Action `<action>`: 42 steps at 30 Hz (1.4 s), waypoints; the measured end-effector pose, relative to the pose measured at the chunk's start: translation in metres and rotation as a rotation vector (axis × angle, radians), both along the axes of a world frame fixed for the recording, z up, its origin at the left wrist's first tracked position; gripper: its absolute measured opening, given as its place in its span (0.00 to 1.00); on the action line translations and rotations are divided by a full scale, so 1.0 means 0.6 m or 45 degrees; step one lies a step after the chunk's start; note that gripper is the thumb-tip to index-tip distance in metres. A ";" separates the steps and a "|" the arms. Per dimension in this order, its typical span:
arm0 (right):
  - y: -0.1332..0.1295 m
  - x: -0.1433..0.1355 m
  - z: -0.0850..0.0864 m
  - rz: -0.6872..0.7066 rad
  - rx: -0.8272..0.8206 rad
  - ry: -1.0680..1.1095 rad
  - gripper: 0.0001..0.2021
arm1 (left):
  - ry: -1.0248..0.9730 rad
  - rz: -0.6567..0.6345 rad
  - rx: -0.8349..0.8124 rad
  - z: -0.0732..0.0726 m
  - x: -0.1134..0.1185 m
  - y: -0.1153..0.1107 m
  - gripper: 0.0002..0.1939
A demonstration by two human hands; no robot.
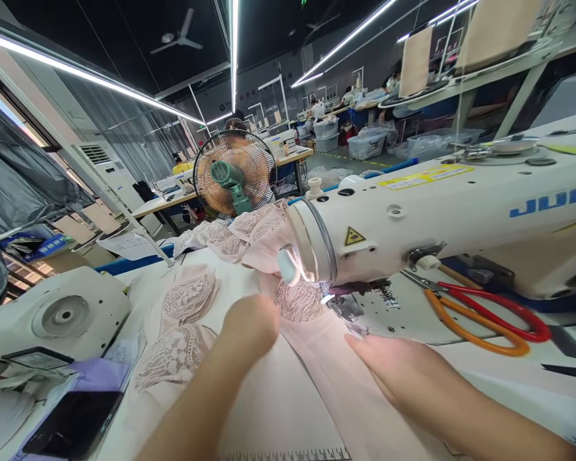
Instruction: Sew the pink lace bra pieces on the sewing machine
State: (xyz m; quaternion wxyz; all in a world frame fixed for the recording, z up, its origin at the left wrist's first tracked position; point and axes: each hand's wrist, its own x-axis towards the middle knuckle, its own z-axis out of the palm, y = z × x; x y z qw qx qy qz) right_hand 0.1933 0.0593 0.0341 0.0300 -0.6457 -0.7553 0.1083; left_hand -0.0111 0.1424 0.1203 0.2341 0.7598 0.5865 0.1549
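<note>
A pale pink lace bra (312, 346) lies under the head of a white sewing machine (365, 224), its lace cup beside the lit needle area. My left hand (254, 323) is closed at the cup's left edge, with its fingertips hidden from view. On the other side, my right hand (388, 362) grips the plain fabric of the band, thumb on top and the other fingers mostly out of sight. Left of my left arm lies another lace bra (185, 298). More lace pieces (240, 234) are heaped behind the machine head.
Orange-and-red-handled scissors (480, 314) lie on the machine bed at right. A dark phone (74, 422) and a second white machine part (62, 314) are at left. A ruler strip (288, 454) runs along the front. A large fan (235, 173) stands beyond the table.
</note>
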 end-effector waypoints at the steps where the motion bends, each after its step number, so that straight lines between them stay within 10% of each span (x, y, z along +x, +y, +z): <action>1: -0.005 0.008 -0.011 0.043 0.037 0.004 0.11 | 0.096 -0.110 -0.013 -0.008 0.008 -0.023 0.14; 6: -0.023 0.043 -0.068 0.334 0.420 0.042 0.13 | 0.530 -0.732 0.168 -0.081 0.051 -0.089 0.29; 25: -0.028 0.057 -0.073 0.396 0.370 0.211 0.11 | 0.602 -0.730 0.157 -0.126 0.049 -0.045 0.42; 42: -0.037 0.055 -0.037 0.349 0.393 0.192 0.16 | 0.671 -0.793 0.205 -0.115 0.050 0.035 0.40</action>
